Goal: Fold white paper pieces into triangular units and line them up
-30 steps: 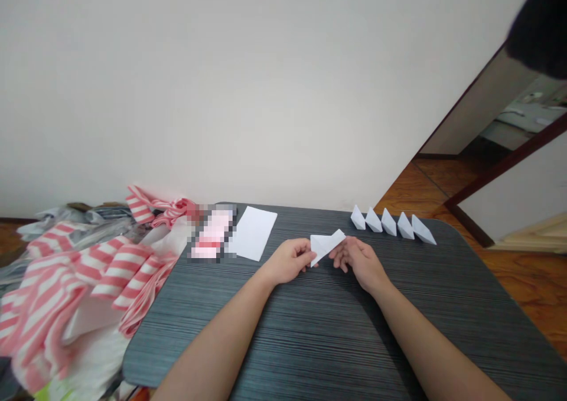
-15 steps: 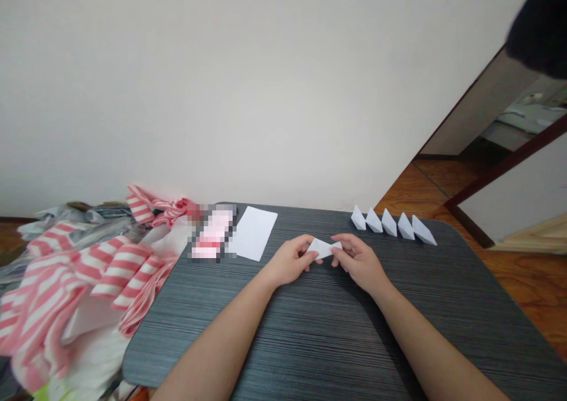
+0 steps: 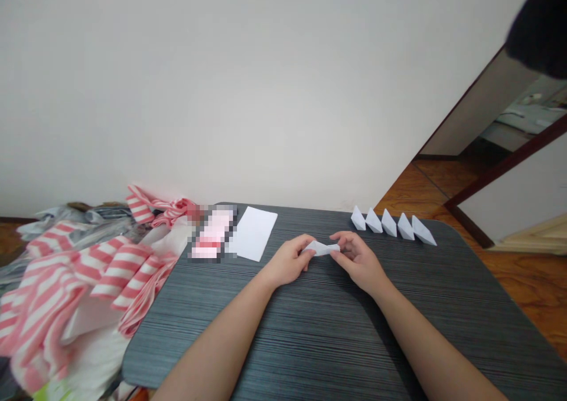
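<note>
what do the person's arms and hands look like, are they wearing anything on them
Both arms are bare as far as the view reaches. The left forearm and right forearm show no sleeve or cuff. The left hand and right hand wear no gloves, and no watch, bracelet or ring can be made out.

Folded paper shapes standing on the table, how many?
5 folded paper shapes, side by side in one row along the far edge of the dark table. None looks hidden.
</note>
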### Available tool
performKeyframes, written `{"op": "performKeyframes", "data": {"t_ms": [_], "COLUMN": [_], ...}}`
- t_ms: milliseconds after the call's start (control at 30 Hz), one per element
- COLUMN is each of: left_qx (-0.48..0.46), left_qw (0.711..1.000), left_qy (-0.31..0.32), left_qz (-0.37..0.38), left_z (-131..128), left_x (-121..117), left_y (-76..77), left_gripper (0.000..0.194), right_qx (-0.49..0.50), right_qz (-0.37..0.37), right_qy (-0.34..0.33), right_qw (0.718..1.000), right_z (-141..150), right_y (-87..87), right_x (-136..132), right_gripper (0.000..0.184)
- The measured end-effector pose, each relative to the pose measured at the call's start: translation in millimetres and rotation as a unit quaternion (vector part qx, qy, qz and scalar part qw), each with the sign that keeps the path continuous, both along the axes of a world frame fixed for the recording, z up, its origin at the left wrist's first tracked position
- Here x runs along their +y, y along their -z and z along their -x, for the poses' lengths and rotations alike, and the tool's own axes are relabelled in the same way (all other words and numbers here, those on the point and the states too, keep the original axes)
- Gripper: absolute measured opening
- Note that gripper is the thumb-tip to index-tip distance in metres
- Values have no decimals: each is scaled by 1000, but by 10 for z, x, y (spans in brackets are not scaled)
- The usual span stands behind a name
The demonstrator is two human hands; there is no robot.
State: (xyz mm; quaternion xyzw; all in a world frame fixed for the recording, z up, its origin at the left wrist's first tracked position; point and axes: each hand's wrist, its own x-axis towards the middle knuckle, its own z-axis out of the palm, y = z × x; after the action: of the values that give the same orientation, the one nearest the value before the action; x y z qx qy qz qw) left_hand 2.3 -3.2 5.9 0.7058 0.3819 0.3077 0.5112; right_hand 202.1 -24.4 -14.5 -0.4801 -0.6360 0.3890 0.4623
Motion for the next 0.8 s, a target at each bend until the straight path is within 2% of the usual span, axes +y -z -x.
{"op": "performKeyframes", "data": {"t_ms": [300,433,567,800], "left_qx": [18,9,-11,6], "left_qw": [1000,1000,1000,998], "left_qy": [-9,-8,-7,43], "left_qz": [-3,-3,20,38], "left_z": [5,3,1,12], "left_x": [9,10,14,19], "left_y": [27,37,64,79], "left_gripper": [21,21,23,28], "right_qx": [-60,-72,-109,-146], "right_qz": [-20,-20,-39,-61], "right_qy": [-8,-1,-9,-25], "right_qw": [998,997,993,987], "right_z": [-23,-31,-29,-16], "right_y": [22,32,-2,-91], "right_x": [9,23,21,-3], "right_gripper": [14,19,12,14]}}
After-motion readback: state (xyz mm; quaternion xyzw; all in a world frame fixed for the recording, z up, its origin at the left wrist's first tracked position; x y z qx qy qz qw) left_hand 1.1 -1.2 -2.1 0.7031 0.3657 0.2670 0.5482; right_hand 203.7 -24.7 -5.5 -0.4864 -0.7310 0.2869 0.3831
